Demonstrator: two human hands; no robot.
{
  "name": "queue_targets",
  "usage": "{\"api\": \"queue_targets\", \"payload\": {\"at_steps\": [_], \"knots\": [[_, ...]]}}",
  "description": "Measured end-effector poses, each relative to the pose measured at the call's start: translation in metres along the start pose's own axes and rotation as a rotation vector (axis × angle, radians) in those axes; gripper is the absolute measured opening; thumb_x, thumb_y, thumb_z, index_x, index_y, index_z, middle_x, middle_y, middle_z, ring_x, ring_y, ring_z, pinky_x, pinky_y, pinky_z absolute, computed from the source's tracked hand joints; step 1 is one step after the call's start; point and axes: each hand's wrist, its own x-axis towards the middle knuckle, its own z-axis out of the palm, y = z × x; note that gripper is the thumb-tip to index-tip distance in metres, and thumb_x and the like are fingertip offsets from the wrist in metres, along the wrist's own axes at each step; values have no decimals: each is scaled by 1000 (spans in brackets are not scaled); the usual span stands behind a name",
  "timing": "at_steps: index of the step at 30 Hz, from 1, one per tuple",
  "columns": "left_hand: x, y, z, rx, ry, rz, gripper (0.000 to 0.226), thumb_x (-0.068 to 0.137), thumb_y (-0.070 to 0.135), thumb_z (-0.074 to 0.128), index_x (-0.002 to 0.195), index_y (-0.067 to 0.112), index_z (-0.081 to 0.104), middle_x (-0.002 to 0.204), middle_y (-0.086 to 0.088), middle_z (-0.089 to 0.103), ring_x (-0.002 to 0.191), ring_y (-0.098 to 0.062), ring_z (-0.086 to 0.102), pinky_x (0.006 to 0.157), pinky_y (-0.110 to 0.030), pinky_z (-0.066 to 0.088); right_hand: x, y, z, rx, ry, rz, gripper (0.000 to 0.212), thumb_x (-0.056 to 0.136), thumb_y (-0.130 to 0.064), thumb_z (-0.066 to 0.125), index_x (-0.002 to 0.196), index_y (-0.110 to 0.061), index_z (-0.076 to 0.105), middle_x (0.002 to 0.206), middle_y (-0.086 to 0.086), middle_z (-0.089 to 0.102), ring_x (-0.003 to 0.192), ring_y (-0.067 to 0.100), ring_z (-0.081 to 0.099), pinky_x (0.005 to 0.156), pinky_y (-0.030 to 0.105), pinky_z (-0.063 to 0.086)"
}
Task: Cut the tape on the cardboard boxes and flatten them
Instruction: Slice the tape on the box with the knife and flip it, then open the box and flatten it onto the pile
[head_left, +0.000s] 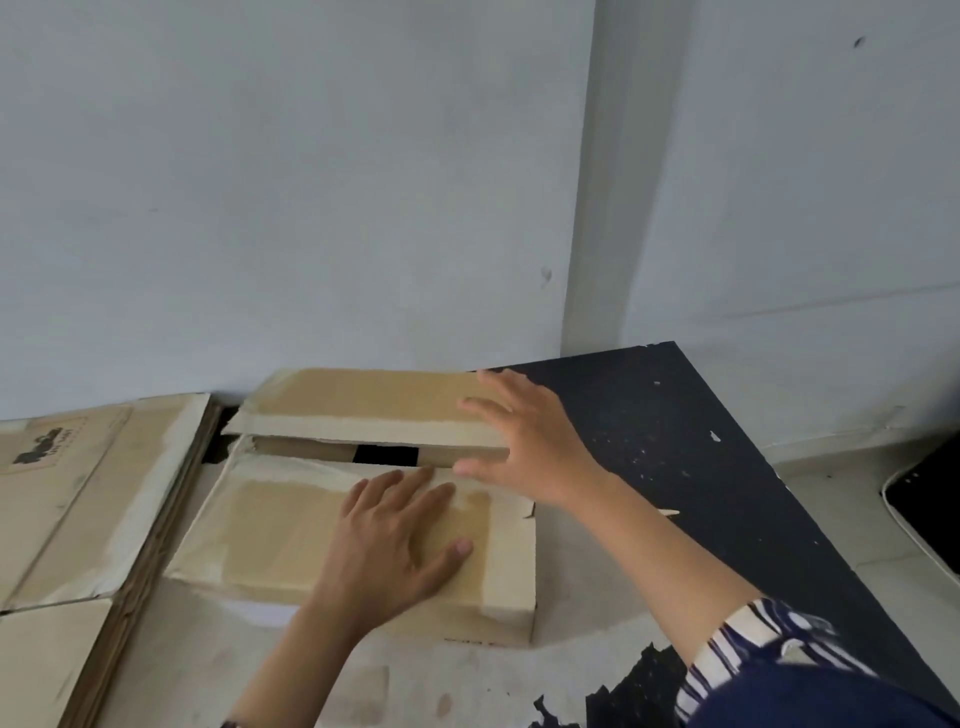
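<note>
just one head cam, looking forward and down, close over the cardboard box (363, 519) by the wall (285, 182)

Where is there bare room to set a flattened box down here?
Bare dark tabletop lies right of the brown cardboard box, up to the pale wall. A worn pale strip runs along the box's near side. Crowded: the left hand and right hand rest on the box, and stacked flattened cardboard fills the left.
</note>
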Motion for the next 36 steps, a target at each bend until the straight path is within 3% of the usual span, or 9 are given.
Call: {"api": "queue_targets", "payload": {"at_steps": [3,6,13,16,21,25,30,33,36], "knots": [[4,-19,-1,-55,10,91,66,85,72,29,114,26,66,124,1,62,107,-26,59,93,-35,43,5,1,8,-87,-65,3,53,88,-53,49,131,-21,51,137,1,49,128,19,42,104,40,34],[12,-32,-6,-116,52,163,67,87,71,28,114,24,67,123,1,63,107,-25,60,94,-32,42,8,0,15,-184,145,-70,42,87,-47,43,93,-15,69,88,-1,70,77,19,68,61,31,52],[21,-46,-11,-234,103,-242,84,72,81,9,140,40,34,150,9,29,140,-13,22,111,-49,-11,12,-5,-16,-256,380,-79,42,102,-28,27,101,-14,67,48,-4,49,29,15,38,28,20,31],[22,-61,-13,-88,-64,-239,92,60,86,-15,142,51,11,157,12,2,145,-14,-3,106,-53,-22,12,-3,-39,-224,340,1,30,92,-9,47,119,-13,59,57,-8,44,38,18,43,34,27,36],[30,-68,-15,-87,-113,-217,108,54,86,-23,136,46,35,157,12,9,145,-14,-5,109,-55,-15,13,7,-69,-223,228,307,38,96,-7,38,130,-19,49,115,8,53,87,31,57,68,35,44],[40,-58,-24,-229,179,-128,64,82,69,15,104,24,55,140,6,43,140,-19,15,110,-51,10,20,5,-50,-607,-21,331,42,88,-1,41,128,-13,41,155,6,7,143,29,0,111,55,-1],[25,-59,-59,-545,563,-175,21,86,48,39,80,31,51,97,24,54,122,-1,34,102,-58,30,23,7,-2,-442,-243,457,65,96,-53,16,149,-18,3,156,5,-17,141,26,-22,107,59,-16],[1,-64,-91,-326,661,-271,35,79,50,45,70,20,59,79,19,55,107,-21,55,97,-66,28,22,10,13,-330,-319,557,76,89,-67,12,149,-23,-7,154,6,-22,141,27,-22,108,59,-12],[-29,-76,-127,-97,471,-552,42,69,68,48,76,29,61,72,25,52,97,-22,57,104,-55,21,24,16,19,-243,-343,597,81,84,-73,10,149,-26,-5,156,2,-15,144,25,-12,110,59,-5]]}}
